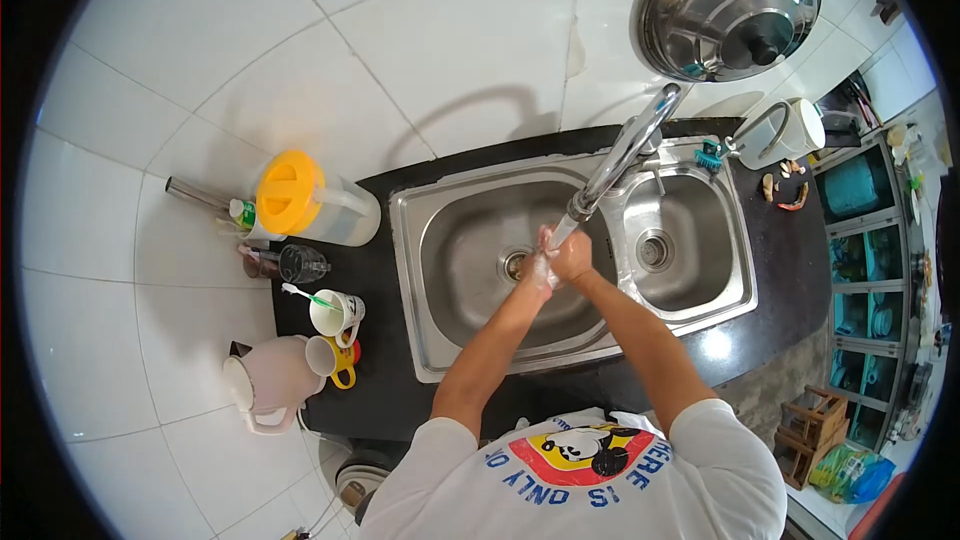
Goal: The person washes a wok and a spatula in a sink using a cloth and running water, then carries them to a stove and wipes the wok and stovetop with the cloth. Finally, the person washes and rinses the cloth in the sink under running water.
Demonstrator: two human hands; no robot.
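My left hand [541,266] and my right hand [572,256] are pressed together over the large basin [460,265] of the steel sink. Whitish foam or water covers my left hand and wrist. My right hand is curled against my left one, its fingers wrapped round it. The fingers of my left hand are mostly hidden by the stream and the other hand. From the chrome faucet [625,155], water [565,230] runs down onto both hands. A drain [515,262] shows just left of them.
On the left counter stand a yellow-lidded pitcher [345,212], a white mug [350,312] with a toothbrush, a yellow cup [343,377] and a pink kettle [275,375]. A smaller basin [690,230] lies to the right. A steel lid [690,10] hangs on the wall.
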